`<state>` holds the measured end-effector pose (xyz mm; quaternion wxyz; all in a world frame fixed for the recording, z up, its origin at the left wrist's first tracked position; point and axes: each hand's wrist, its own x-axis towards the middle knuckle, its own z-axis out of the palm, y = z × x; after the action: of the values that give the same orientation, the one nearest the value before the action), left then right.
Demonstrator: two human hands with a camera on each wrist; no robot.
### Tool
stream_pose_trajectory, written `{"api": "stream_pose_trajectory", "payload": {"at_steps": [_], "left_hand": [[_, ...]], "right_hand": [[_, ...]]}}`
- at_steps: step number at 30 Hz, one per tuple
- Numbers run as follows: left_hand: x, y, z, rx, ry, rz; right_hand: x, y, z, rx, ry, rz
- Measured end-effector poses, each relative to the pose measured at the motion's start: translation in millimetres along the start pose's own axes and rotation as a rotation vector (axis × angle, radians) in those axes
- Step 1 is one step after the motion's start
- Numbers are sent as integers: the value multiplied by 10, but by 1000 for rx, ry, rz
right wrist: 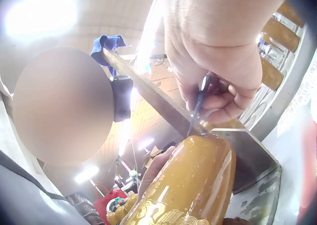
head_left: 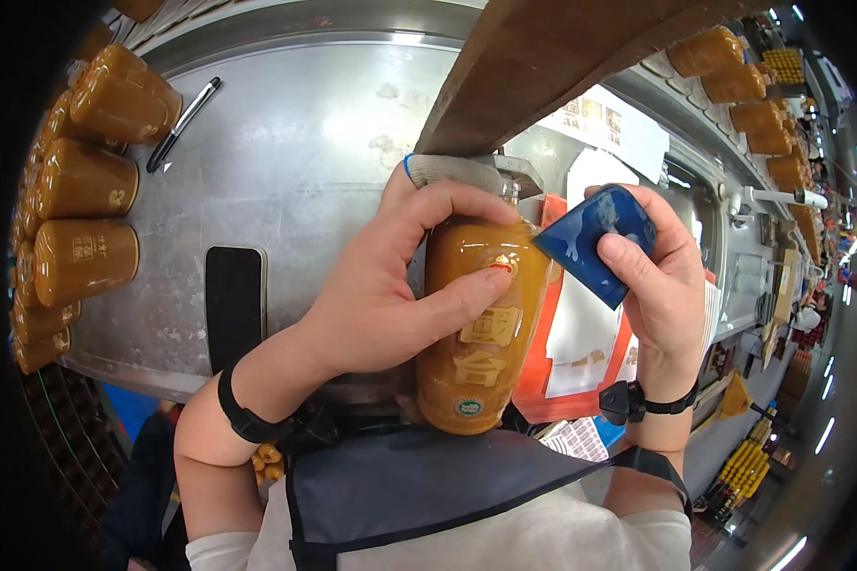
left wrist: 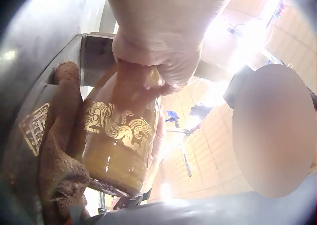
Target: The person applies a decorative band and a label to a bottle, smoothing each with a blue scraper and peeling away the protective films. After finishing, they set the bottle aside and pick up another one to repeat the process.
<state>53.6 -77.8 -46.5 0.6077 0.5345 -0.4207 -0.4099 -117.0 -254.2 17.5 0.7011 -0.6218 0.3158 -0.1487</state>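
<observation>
My left hand (head_left: pixel 381 285) grips an amber glass bottle (head_left: pixel 448 395) with raised gold characters, a small red-and-gold emblem and a round green mark low down. Its clear neck points away from me, and the thumb lies across the front. In the left wrist view, gold scrollwork decorates another side of the bottle (left wrist: pixel 116 158). My right hand (head_left: pixel 671 285) pinches a flat, dark blue, card-like scraper (head_left: pixel 581 243) between thumb and fingers. One corner of it points at the bottle's shoulder. Seen edge-on in the right wrist view, the scraper (right wrist: pixel 199 106) comes down right at the bottle (right wrist: pixel 193 165).
A brown beam (head_left: pixel 533 76) slants above the metal bench (head_left: pixel 295 152). On the bench lie a phone (head_left: pixel 236 305) and a pen (head_left: pixel 183 124). Several amber bottles (head_left: pixel 88 178) stand at the left. Orange and white papers (head_left: pixel 581 343) lie beneath my right hand. A brown cloth (left wrist: pixel 59 160) hangs beside the bottle.
</observation>
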Motion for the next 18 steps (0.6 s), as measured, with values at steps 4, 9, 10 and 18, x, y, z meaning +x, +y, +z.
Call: {"api": "stream_pose_trajectory", "payload": {"at_steps": [4,9,10,18], "left_hand": [[-21,25,-22,7,-23,-28],[-54,69,-19,-138,-43,-155],[-54,60,-20,-138,-44,-157],[7,50,124,37,123,20]], "right_hand": [[-11,1,-2,8,2,-7],[-19,7,-11,12,4,-11],[-21,8,-4,17,12,-9],[-26,25,8,52,22,-19]]}}
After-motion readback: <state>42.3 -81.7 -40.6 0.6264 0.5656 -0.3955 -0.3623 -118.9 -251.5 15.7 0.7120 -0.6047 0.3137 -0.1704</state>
